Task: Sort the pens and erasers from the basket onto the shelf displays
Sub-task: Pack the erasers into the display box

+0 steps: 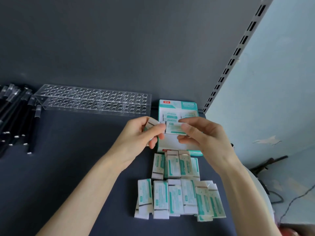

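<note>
1. Along the dark shelf [68, 167], against its back panel [119, 48], a clear pen rack [92, 99] with rows of round holes lies lengthwise.
2. Left of the rack, black pens [15, 116] lie in a loose bunch.
3. Nearer me, loose erasers [179, 198] lie side by side in two rows on the shelf.
4. Just behind them stands the teal-and-white eraser box [177, 106], at the shelf's right end.
5. Over the box's left edge, the left hand [141, 133] has its fingers curled round a wrapped eraser [152, 122]; whether it holds more, I cannot tell.
6. Above the box, the right hand [202, 133] pinches a single eraser [175, 128] between thumb and fingertips.
</note>
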{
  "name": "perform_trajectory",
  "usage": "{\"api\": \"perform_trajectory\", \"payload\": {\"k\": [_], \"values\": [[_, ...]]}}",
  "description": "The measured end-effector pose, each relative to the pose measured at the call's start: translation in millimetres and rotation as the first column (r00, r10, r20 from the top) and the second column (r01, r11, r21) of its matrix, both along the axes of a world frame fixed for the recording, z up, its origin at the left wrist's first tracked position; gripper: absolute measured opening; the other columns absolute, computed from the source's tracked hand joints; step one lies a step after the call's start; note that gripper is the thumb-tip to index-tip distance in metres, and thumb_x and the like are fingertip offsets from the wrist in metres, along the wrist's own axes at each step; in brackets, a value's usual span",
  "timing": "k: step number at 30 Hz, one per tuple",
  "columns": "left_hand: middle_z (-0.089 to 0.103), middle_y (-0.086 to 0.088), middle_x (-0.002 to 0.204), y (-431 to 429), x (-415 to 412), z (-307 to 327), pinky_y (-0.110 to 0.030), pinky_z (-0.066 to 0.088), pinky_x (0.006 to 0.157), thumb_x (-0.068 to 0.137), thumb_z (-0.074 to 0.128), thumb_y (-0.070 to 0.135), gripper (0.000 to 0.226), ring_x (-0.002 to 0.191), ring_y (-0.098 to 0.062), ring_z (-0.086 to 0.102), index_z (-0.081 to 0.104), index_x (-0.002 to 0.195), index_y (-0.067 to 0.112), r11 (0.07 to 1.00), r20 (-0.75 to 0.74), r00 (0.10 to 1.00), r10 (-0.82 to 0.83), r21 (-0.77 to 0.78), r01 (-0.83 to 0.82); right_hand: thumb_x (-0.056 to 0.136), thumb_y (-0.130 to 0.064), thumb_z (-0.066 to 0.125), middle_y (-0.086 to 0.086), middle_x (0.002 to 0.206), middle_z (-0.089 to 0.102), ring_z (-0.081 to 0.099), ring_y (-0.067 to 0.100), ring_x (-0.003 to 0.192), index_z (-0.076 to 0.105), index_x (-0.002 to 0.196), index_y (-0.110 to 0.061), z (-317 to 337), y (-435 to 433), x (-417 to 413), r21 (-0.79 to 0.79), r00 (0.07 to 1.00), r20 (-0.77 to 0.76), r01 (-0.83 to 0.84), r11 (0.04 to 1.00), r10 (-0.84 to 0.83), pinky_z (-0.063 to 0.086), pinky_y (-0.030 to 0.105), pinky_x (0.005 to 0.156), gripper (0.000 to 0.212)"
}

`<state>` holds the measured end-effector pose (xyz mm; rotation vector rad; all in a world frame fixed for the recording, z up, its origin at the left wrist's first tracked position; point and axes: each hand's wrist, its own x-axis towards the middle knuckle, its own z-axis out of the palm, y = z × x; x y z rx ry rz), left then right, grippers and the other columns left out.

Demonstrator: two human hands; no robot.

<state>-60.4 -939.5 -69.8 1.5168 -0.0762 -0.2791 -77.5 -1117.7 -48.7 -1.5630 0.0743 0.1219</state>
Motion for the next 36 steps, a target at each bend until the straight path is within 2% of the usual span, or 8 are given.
{"api": "perform_trajectory", "payload": {"k": [6, 10, 16, 19, 22, 24, 30, 36], "values": [[0.057, 0.006, 0.054, -4, 10, -15, -0.014, 0.038, 0.053, 0.088, 0.065, 0.02, 0.016, 0.05, -0.01, 0.045, 0.063, 0.083, 0.004, 0.985, 0.075, 0.993, 0.096, 0.135, -0.105, 0.071, -0.001, 0.077, 0.005, 0.071, 0.067, 0.064, 0.015, 0.059, 0.064, 0.086, -0.005, -8, 3, 23, -0.154, 0.995, -0.021, 0.095, 0.983, -0.099, 0.054, 0.02, 0.059, 0.02], [0.06, -0.009, 0.066, -3, 12, -20, -0.015, 0.039, 0.053, 0.087, 0.066, 0.019, 0.012, 0.052, -0.01, 0.046, 0.066, 0.091, 0.007, 0.988, 0.052, 0.992, 0.117, 0.1, -0.121, 0.069, -0.004, 0.079, 0.01, 0.079, 0.067, 0.06, 0.014, 0.059, 0.066, 0.08, -0.012, -13, 0, 32, -0.245, 0.998, 0.026, 0.069, 0.967, -0.065, 0.053, 0.022, 0.059, 0.02], [0.061, -0.008, 0.073, -4, 15, -19, -0.022, 0.038, 0.053, 0.088, 0.063, 0.021, 0.014, 0.054, -0.015, 0.043, 0.062, 0.086, 0.007, 0.987, 0.005, 0.988, 0.151, -0.047, -0.151, 0.067, -0.002, 0.078, 0.021, 0.094, 0.068, 0.064, 0.031, 0.078, 0.065, 0.08, -0.01, -20, 0, 34, -0.204, 0.99, 0.136, 0.003, 0.979, 0.025, 0.053, 0.038, 0.08, 0.02], [0.054, -0.02, 0.065, -3, 15, -20, -0.021, 0.037, 0.056, 0.085, 0.066, 0.02, 0.011, 0.054, -0.014, 0.043, 0.064, 0.088, 0.009, 0.985, 0.059, 0.983, 0.174, -0.019, -0.173, 0.064, -0.011, 0.078, 0.012, 0.09, 0.071, 0.065, 0.021, 0.079, 0.066, 0.081, -0.006, -22, -3, 33, -0.161, 0.994, 0.102, -0.029, 0.986, 0.046, 0.053, 0.03, 0.078, 0.021], [0.05, 0.007, 0.05, -6, 14, -23, -0.011, 0.036, 0.052, 0.086, 0.067, 0.016, 0.011, 0.05, -0.006, 0.043, 0.065, 0.095, 0.009, 0.985, 0.086, 0.982, 0.165, 0.035, -0.169, 0.068, 0.0, 0.077, -0.003, 0.08, 0.071, 0.066, 0.012, 0.076, 0.068, 0.074, -0.011, -24, -6, 33, -0.227, 0.993, 0.115, -0.014, 0.974, 0.041, 0.054, 0.022, 0.075, 0.016], [0.051, 0.01, 0.051, -7, 14, -24, -0.009, 0.037, 0.052, 0.088, 0.064, 0.015, 0.01, 0.05, -0.004, 0.044, 0.065, 0.096, 0.009, 0.979, 0.063, 0.979, 0.195, 0.043, -0.198, 0.069, -0.002, 0.078, -0.008, 0.084, 0.071, 0.066, 0.009, 0.081, 0.069, 0.072, -0.019, -28, -9, 35, -0.381, 0.989, 0.145, 0.039, 0.924, 0.018, 0.052, 0.021, 0.08, 0.019], [0.065, -0.014, 0.082, -4, 13, -25, -0.018, 0.044, 0.063, 0.093, 0.055, 0.015, 0.009, 0.059, -0.006, 0.055, 0.064, 0.095, 0.017, 0.975, -0.024, 0.975, 0.22, 0.045, -0.219, 0.073, 0.001, 0.075, -0.01, 0.09, 0.065, 0.063, 0.001, 0.085, 0.072, 0.073, -0.01, -37, -5, 38, -0.588, 0.967, 0.24, 0.073, 0.806, 0.087, 0.042, 0.001, 0.074, 0.012], [0.068, -0.005, 0.09, -4, 13, -24, -0.014, 0.048, 0.061, 0.095, 0.053, 0.012, 0.012, 0.058, -0.006, 0.059, 0.063, 0.098, 0.01, 0.975, -0.044, 0.975, 0.219, 0.049, -0.216, 0.073, 0.001, 0.075, -0.006, 0.087, 0.064, 0.06, 0.008, 0.076, 0.074, 0.073, -0.006, -43, -3, 43, -0.715, 0.922, 0.33, 0.105, 0.691, 0.202, 0.047, 0.008, 0.076, 0.007]]}}
